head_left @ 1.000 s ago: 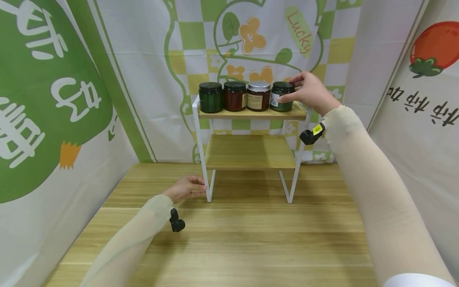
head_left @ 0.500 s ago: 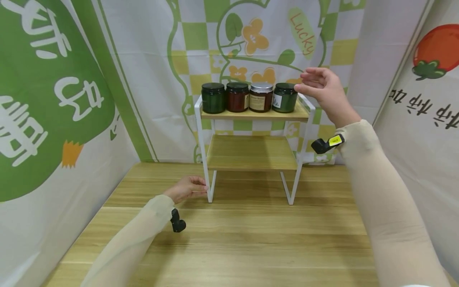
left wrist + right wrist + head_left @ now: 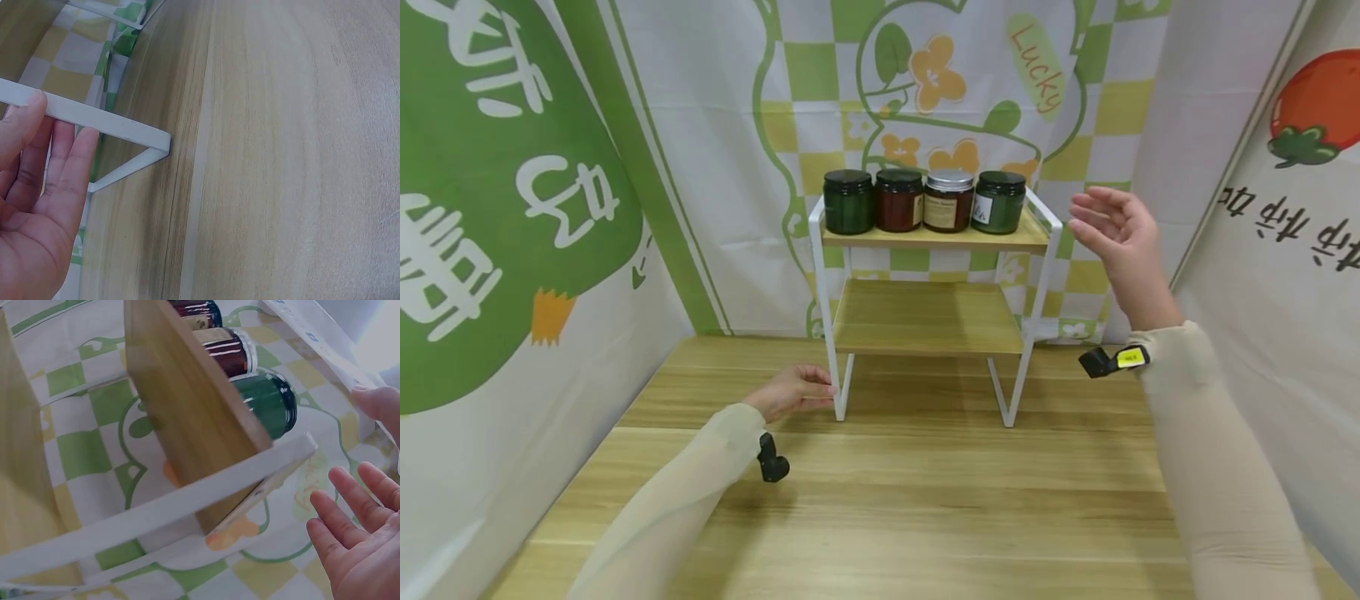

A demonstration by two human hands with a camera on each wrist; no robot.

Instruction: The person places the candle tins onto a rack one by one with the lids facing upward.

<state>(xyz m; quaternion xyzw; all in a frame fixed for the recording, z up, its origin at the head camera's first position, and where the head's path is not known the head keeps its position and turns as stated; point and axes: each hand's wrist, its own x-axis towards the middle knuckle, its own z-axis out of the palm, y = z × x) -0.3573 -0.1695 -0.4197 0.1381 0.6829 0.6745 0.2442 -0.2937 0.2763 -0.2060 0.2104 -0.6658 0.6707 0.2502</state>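
Observation:
A two-tier shelf rack [image 3: 928, 317] with white metal legs and wooden boards stands on the wooden table. My left hand [image 3: 790, 392] pinches its front left leg low down; in the left wrist view the thumb lies over the white bar and the fingers [image 3: 59, 162] are at its other side. Jars stand in a row on the top board: a green jar [image 3: 848, 204], a brown jar [image 3: 898, 202], a silver-lidded brown jar [image 3: 948, 202] and a labelled green jar [image 3: 998, 205]. My right hand [image 3: 1116, 225] hangs right of the rack, fingers spread and holding nothing.
The wooden table [image 3: 880, 500] reaches toward me in front of the rack. Printed cloth [image 3: 1105, 158] hangs close behind it, with more cloth walls at the left and right. The lower board [image 3: 925, 321] sits between the white legs.
My right hand has let go of the labelled green jar and moved right and down, away from the rack. My left hand stays at the leg.

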